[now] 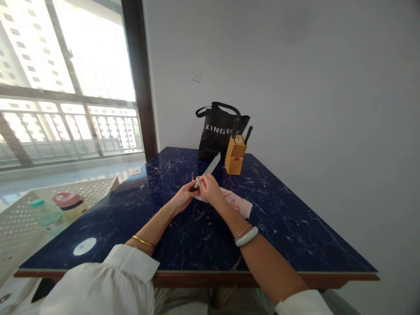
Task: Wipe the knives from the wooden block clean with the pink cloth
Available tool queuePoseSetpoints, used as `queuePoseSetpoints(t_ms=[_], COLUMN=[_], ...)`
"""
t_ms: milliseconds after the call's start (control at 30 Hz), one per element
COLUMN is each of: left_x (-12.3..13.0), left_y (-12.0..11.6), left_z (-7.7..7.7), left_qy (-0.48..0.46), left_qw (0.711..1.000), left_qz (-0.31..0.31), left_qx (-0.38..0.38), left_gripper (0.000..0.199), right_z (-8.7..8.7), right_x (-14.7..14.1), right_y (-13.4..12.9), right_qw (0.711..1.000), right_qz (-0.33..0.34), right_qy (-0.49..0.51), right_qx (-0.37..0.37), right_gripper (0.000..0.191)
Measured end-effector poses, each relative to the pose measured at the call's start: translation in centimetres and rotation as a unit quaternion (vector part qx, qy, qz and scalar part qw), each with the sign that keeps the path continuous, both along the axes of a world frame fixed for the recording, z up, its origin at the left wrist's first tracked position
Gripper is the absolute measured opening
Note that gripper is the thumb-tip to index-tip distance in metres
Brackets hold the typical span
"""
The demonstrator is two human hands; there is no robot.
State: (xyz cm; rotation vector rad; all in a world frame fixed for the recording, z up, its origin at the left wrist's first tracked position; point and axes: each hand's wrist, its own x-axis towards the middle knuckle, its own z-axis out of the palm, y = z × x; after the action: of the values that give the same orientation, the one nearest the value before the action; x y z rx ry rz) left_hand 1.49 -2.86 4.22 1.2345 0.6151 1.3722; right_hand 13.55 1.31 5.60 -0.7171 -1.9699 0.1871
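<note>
My left hand grips the dark handle of a kitchen knife, whose long steel blade points up and away from me. My right hand pinches a white cloth with a pink pattern around the base of the blade. The rest of the cloth lies on the dark blue marble tabletop, trailing to the right of my hands. Part of the knife near the handle is hidden by my fingers.
A bamboo knife block holding dark-handled knives stands at the far side, before a black tote bag printed with white letters. A grey wall runs along the right. Two bottles stand on a perforated white surface left of the table.
</note>
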Motion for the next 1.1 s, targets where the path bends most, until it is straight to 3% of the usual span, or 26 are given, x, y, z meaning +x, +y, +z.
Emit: queuePoseSetpoints(t_ms=[167, 367, 567, 733, 800, 900, 1000, 1100], left_x=[0.3, 0.3, 0.3, -0.5, -0.8, -1.0, -0.7, -0.6], left_y=[-0.2, -0.3, -0.7, -1.2, -1.2, -0.7, 0.1, 0.7], left_z=[0.1, 0.5, 1.1, 1.9, 2.0, 1.6, 0.8, 0.3], left_qy=[-0.036, -0.109, -0.129, -0.187, -0.204, -0.209, -0.211, -0.217], left_qw=[0.998, 0.991, 0.986, 0.972, 0.966, 0.965, 0.968, 0.968], left_qz=[-0.023, -0.036, -0.077, -0.097, -0.100, -0.071, -0.001, 0.031], left_qx=[-0.041, -0.064, -0.075, -0.102, -0.121, -0.140, -0.138, -0.121], left_gripper=[0.048, 0.044, 0.044, 0.024, 0.026, 0.038, 0.028, 0.020], right_z=[-0.2, -0.2, 0.1, -0.3, -0.5, -0.6, -0.5, -0.3], right_x=[0.1, -0.5, -0.3, -0.9, -1.2, -1.5, -1.8, -1.9], right_y=[0.8, 0.1, 0.6, -0.6, -1.2, -1.5, -1.5, -1.3], right_qw=[0.996, 0.999, 0.996, 0.999, 0.998, 0.994, 0.994, 0.998], right_qz=[-0.045, 0.016, -0.058, 0.026, 0.052, 0.078, 0.073, 0.036], right_qy=[0.058, 0.035, 0.059, 0.003, -0.033, -0.076, -0.075, -0.041], right_qx=[-0.050, -0.017, -0.028, -0.018, -0.008, 0.010, 0.022, 0.019], right_gripper=[0.009, 0.009, 0.008, 0.007, 0.008, 0.011, 0.012, 0.013])
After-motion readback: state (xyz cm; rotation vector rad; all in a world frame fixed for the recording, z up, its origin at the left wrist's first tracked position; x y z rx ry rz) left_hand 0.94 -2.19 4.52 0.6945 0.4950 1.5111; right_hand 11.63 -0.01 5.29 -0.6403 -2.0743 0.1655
